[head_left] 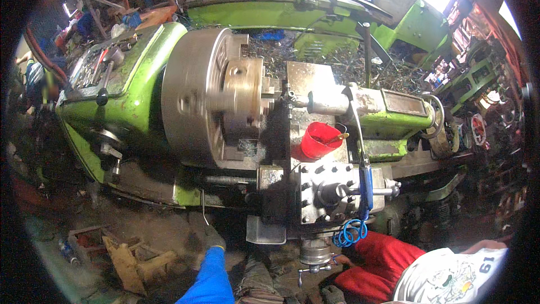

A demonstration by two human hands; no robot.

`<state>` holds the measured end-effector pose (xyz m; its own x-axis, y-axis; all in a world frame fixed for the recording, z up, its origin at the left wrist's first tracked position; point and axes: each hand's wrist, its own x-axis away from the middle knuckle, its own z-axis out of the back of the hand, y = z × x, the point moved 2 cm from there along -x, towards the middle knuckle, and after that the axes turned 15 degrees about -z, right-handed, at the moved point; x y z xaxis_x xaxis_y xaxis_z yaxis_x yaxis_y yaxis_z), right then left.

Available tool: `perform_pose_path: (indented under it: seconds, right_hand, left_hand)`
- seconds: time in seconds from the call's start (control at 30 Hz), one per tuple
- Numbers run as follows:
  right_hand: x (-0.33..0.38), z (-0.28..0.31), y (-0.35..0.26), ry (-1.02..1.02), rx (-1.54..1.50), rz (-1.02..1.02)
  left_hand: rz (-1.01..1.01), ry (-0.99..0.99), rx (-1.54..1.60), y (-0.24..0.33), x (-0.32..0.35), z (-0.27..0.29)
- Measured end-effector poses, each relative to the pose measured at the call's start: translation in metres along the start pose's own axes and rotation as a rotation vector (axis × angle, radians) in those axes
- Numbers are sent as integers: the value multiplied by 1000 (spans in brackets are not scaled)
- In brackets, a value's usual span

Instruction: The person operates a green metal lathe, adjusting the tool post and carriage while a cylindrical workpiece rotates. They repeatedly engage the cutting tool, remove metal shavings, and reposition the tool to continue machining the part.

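My left hand [214,238], in a dark glove below a blue sleeve, is closed at the lower end of a thin bent metal rod [205,207]. The rod's upper end reaches the front of a green lathe [143,93]. Above it, the lathe's large chuck [194,98] is smeared as if turning. A dark glove-like shape [333,294] at the lower edge may be my right hand; its fingers cannot be made out. To the right of the rod stands the square tool post [323,194] with its bolts and handle.
A red bucket [319,141] with a brush-like handle sits behind the tool post. The tailstock [388,107] is at right, with a blue coiled hose [351,232] hanging nearby. Metal shavings [332,50] cover the back. A person in red trousers [377,264] is close at lower right.
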<state>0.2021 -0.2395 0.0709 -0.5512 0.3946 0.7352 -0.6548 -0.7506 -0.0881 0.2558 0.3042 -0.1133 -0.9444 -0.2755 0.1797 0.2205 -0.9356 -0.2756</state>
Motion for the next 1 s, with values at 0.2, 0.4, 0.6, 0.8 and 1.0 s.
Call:
perform_pose_path:
  seconds: [0.2,0.4,0.6,0.8,1.0]
  right_hand:
    - [-12,10,5,71,-18,88]
    - [-7,62,-64,448,-383,205]
    - [93,180,-219,961,-489,743]
    - [154,286,-361,1130,-208,981]
    - [128,313,-406,823,59,925]
  left_hand:
    - [181,-560,549,-20,-31,-20]
    - [186,-464,761,4,1,-32]
    - [-50,-387,852,46,42,7]
    - [-232,584,1061,60,-11,281]
    - [-564,1025,978,93,-48,496]
